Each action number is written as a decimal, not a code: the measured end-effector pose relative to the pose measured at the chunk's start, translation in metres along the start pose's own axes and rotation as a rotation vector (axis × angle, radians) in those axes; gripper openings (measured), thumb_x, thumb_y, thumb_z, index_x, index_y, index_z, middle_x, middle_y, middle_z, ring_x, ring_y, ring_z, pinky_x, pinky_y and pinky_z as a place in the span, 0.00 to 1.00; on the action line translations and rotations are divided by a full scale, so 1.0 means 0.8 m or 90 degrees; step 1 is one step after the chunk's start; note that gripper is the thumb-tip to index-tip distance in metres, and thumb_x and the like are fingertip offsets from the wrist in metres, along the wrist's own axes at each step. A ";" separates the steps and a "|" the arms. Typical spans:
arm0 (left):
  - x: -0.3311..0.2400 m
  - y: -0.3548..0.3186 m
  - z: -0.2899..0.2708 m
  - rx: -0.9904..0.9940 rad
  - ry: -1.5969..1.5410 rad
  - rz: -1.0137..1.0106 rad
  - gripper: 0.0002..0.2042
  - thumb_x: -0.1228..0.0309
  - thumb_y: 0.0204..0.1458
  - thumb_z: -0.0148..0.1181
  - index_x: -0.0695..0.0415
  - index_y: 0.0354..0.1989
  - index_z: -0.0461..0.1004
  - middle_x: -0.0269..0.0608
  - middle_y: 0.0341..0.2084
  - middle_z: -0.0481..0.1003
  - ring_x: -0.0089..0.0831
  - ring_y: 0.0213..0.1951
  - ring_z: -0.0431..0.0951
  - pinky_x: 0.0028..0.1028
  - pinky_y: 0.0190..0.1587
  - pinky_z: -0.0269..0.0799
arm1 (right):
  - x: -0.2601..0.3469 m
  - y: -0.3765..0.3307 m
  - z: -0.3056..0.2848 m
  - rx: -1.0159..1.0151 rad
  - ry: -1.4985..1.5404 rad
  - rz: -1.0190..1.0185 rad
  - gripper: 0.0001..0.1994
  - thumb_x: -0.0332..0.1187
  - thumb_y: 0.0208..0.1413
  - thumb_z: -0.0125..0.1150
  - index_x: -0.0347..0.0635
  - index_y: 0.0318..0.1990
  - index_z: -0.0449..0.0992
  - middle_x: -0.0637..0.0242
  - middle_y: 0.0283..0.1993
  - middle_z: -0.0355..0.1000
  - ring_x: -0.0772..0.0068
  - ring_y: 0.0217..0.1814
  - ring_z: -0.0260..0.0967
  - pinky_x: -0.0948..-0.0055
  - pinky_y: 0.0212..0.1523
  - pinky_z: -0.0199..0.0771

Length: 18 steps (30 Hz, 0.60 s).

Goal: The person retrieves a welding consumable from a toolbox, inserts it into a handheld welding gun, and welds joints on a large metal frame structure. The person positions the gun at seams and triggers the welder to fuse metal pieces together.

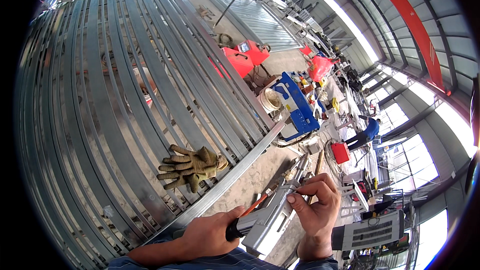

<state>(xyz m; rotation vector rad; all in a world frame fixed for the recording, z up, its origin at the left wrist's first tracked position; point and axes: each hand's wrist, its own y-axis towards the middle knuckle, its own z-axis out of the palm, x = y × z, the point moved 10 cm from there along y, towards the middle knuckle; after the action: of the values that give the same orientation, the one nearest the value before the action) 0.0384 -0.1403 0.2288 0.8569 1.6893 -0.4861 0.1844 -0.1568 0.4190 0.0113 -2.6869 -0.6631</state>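
Note:
My left hand is wrapped around the dark end of a long silver, boxy hand-held tool, which tilts up and away from me. An orange-red hose or cable runs beside it. At the tool's right side, my right hand is closed in a pinch, thumb and forefinger against its upper part. What sits between those fingertips is too small to make out. Beyond my left hand, a pair of worn olive-brown work gloves lies on a frame of galvanized metal bars.
The bar frame's edge rail passes close to my left forearm. Past it stand a blue cart, a white bucket and red machine boxes. A grey vented machine is at right; a person in blue bends farther off.

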 end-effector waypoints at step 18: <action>0.009 0.005 0.012 0.107 -0.045 -0.142 0.42 0.51 0.47 0.73 0.55 0.70 0.66 0.52 0.48 0.81 0.44 0.50 0.83 0.33 0.56 0.75 | 0.009 0.001 -0.005 -0.045 0.024 -0.009 0.09 0.27 0.47 0.76 0.40 0.37 0.85 0.61 0.34 0.75 0.65 0.33 0.74 0.69 0.34 0.73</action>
<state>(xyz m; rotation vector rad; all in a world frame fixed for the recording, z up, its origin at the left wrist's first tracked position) 0.0469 -0.1421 0.2195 0.7644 1.7043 -0.8106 0.1794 -0.1584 0.4253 0.0253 -2.6282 -0.7537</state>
